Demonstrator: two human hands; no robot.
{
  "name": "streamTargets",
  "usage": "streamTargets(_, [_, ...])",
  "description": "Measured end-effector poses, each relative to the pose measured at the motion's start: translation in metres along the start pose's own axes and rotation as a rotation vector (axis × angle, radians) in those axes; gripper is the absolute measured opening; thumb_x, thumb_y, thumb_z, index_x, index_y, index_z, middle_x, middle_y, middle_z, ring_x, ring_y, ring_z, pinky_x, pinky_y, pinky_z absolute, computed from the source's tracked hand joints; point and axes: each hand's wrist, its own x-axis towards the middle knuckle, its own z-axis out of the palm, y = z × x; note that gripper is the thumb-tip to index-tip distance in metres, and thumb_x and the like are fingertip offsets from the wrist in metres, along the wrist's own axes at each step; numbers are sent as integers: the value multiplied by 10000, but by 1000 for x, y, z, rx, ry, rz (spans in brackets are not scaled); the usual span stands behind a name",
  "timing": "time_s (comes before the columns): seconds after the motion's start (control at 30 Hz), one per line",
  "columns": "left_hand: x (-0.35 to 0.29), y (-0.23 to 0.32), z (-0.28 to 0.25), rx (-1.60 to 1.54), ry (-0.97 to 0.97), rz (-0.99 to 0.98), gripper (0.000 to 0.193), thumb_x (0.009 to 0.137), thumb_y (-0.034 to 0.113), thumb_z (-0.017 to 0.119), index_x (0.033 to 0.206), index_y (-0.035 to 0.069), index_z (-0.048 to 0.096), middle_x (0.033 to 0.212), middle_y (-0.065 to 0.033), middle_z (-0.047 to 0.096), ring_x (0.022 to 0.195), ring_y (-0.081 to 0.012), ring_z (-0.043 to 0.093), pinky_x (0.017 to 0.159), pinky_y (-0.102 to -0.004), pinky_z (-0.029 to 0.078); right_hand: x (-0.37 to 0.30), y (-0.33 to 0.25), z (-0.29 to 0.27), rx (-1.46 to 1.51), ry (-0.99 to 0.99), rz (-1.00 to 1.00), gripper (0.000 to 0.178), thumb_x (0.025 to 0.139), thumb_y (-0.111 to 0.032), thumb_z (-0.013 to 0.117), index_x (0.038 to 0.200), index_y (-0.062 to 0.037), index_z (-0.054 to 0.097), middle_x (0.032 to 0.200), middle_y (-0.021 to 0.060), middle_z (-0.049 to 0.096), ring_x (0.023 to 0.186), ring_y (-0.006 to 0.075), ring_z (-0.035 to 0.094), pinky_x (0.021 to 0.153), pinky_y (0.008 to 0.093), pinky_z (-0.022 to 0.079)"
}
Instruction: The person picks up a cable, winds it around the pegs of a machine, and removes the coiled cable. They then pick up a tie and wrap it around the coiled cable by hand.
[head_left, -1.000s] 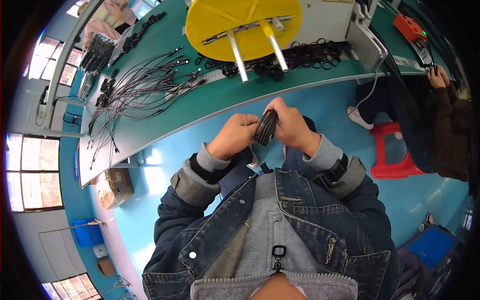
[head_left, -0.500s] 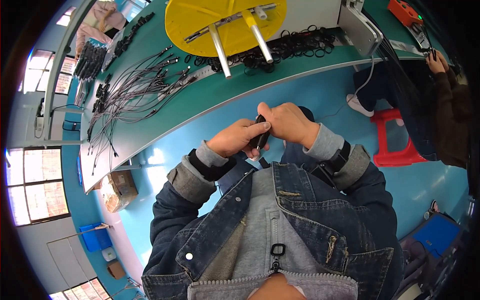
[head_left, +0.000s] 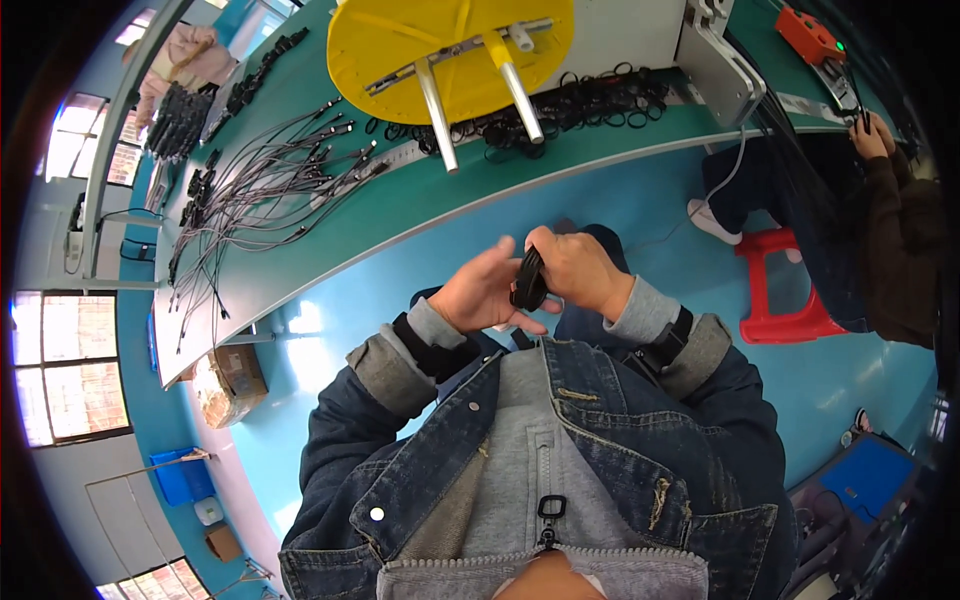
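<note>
In front of my lap, my right hand is closed around a coiled black cable, with the coil's strands showing past the thumb side. My left hand is at the coil's left, its thumb and fingers spread. Some of its fingertips pass beneath the coil, and I cannot tell whether they touch it. Both hands are in the air, short of the table's near edge.
On the green table lie loose grey cables and a heap of black loops. A yellow disc with metal pegs overhangs the edge. A metal bracket, a red stool and a co-worker's hands are on the right.
My left hand has opened and drawn back from the cable it was pinching. More of the coil shows now in my right hand, which stays nearly in place.
</note>
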Motion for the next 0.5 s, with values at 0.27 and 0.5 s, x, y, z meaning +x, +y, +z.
streamTargets(0.27, [4,5,-20,687,20,-260,334,885,322,511,966,-1,526,732,-53,591,600,-148,578,538,-257,495,-5,-8,8,-21,-85,-36,179,715,-108,581,795,-29,441,560,152,562,536,323,588,479,390,461])
streamTargets(0.5, [-11,-7,-9,782,-2,325,215,846,216,571,843,4,534,640,-25,560,490,-102,512,449,-237,426,0,-29,-5,437,30,34,135,728,-75,544,842,-18,497,654,173,591,610,355,592,539,403,478])
